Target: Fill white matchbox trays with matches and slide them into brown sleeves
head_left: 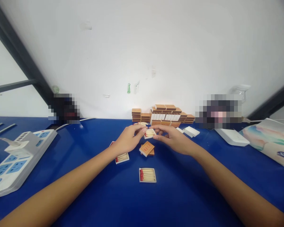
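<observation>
Between both hands is a white matchbox tray (pixel 150 133) with red-tipped matches in it. My left hand (pixel 130 137) grips its left end, thumb in front. The fingers of my right hand (pixel 168 137) close on its right end. Just below lie brown matchbox sleeves (pixel 147 148), one crossed over another. Nearer to me, a filled matchbox tray (pixel 148 175) rests on the table. Another filled tray (pixel 122 158) is partly covered by my left forearm. Behind my left hand is a loose pile of matches (pixel 142 123).
Stacked matchboxes (pixel 165 115) stand against the wall. White trays (pixel 191 131) lie right of my right hand. A power strip (pixel 19 164) with a plug sits at the left. A white device (pixel 232 137) and a tissue pack (pixel 269 142) lie at the right on the blue table (pixel 180 195).
</observation>
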### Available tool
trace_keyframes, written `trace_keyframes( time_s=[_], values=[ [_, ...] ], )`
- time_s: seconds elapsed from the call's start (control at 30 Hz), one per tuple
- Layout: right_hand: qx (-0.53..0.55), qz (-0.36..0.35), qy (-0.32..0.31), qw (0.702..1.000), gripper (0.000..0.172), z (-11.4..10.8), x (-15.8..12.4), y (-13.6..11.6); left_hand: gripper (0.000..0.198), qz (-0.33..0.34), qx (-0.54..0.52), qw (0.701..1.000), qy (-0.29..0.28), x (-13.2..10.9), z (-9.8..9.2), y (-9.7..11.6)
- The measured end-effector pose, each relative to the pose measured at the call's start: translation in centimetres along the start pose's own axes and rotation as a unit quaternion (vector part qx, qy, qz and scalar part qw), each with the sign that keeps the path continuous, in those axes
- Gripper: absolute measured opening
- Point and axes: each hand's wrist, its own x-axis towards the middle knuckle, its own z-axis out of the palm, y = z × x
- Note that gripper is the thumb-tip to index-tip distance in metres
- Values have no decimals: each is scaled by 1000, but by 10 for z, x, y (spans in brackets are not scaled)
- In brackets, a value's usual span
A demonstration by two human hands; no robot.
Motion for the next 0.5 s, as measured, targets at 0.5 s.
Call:
trace_keyframes(
  time_s=[0.5],
  values=[
    [13, 13, 89, 996, 44, 20, 3, 9, 22, -92, -113, 989, 21, -1, -2, -12]
  ],
)
